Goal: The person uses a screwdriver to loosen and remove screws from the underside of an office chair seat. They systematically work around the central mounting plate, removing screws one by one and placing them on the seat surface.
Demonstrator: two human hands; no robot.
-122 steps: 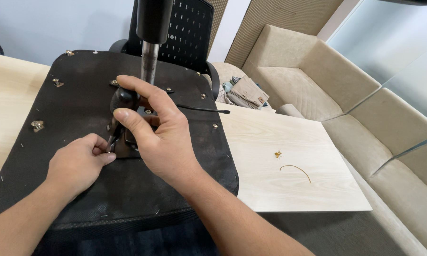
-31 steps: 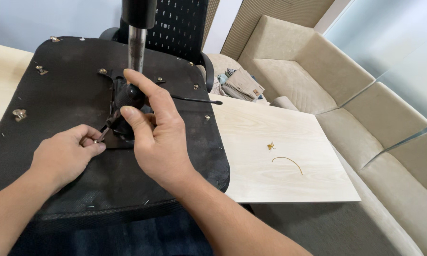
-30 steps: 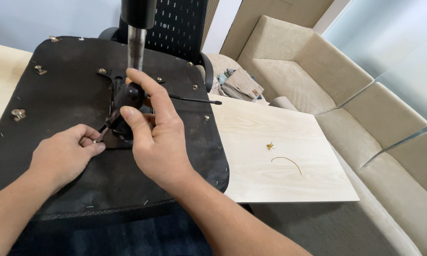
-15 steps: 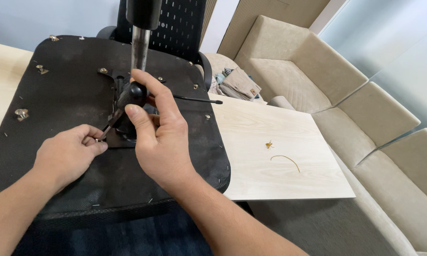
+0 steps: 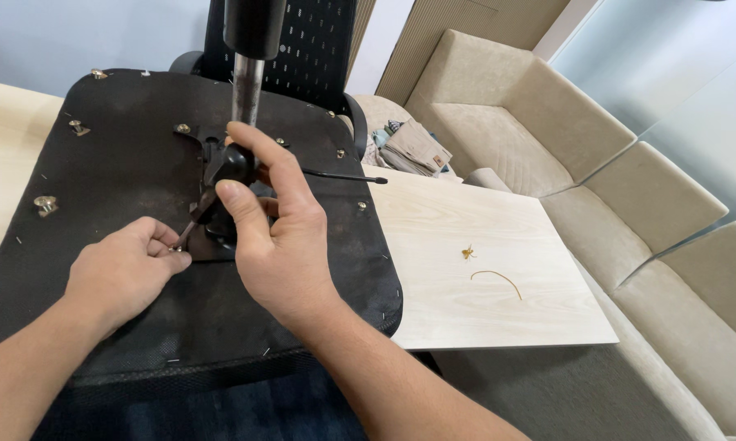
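Note:
An upturned black chair seat [image 5: 98, 188] lies on a light wooden table [image 5: 474, 237], its metal gas column [image 5: 247, 77] rising from a black mounting plate [image 5: 213, 237]. My right hand [image 5: 274, 237] grips the round black handle of a screwdriver [image 5: 231, 163], whose shaft slants down to the left. My left hand [image 5: 123, 273] pinches at the shaft's tip, at the plate's left corner; whatever sits under the fingertips is hidden.
A thin black lever [image 5: 343, 176] sticks out from the mechanism to the right. A small brass fitting [image 5: 467, 252] and a curved yellow band [image 5: 497, 280] lie on the table. Brass bolts [image 5: 45, 204] dot the seat. A beige sofa [image 5: 572, 139] stands to the right, folded clothes [image 5: 409, 151] behind.
The view has shifted slightly. Both hands stay on the screwdriver and its tip; my right fingers have turned a little around the handle.

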